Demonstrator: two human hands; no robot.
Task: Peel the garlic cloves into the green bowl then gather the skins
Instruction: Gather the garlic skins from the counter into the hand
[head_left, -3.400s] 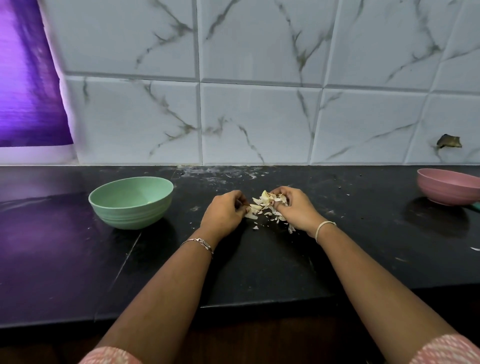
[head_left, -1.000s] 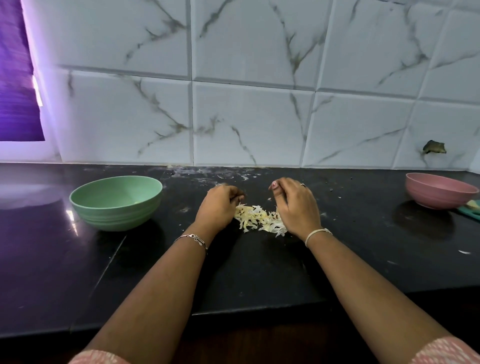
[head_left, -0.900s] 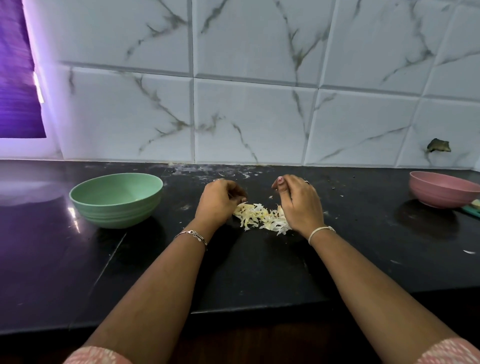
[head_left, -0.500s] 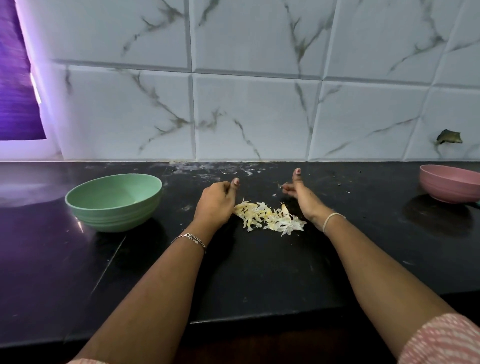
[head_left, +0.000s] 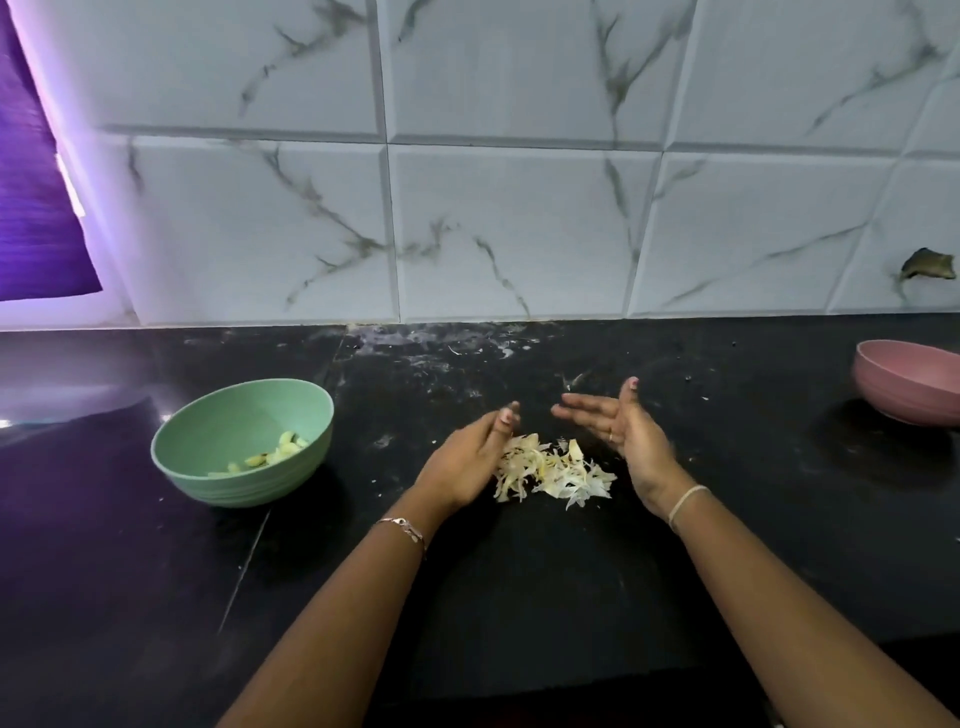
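Head view: the garlic skins (head_left: 553, 470) lie in one loose pale pile on the black countertop (head_left: 519, 597), between the two hands. The left hand (head_left: 467, 462) stands on its edge, touching the pile's left side, fingers nearly straight, nothing held. The right hand (head_left: 623, 431) is just right of the pile, palm turned towards it, fingers spread straight, thumb up, also holding nothing. The green bowl (head_left: 234, 488) sits well left of the hands with the peeled cloves (head_left: 275, 452) inside it, so peeling looks done and gathering is the step in hand.

Handling, as a judgement: the skins are papery, very light and flimsy. They will likely scatter with a fast sweep or cling to damp fingers, and pinching single flakes would be slow. Better to cup both hands low against the countertop from opposite sides, press the pile together and scoop from underneath.

Hard to make out: whether the right hand's edge rests on the countertop or hovers. The left palm is turned away, so any flake stuck inside it is hidden. A few stray flecks (head_left: 571, 379) beyond the fingers may be skin or only marks on the stone. The pink bowl (head_left: 904, 384) is cut off at the right edge, its contents unseen. The clove count is unclear, as the bowl's near wall hides some.
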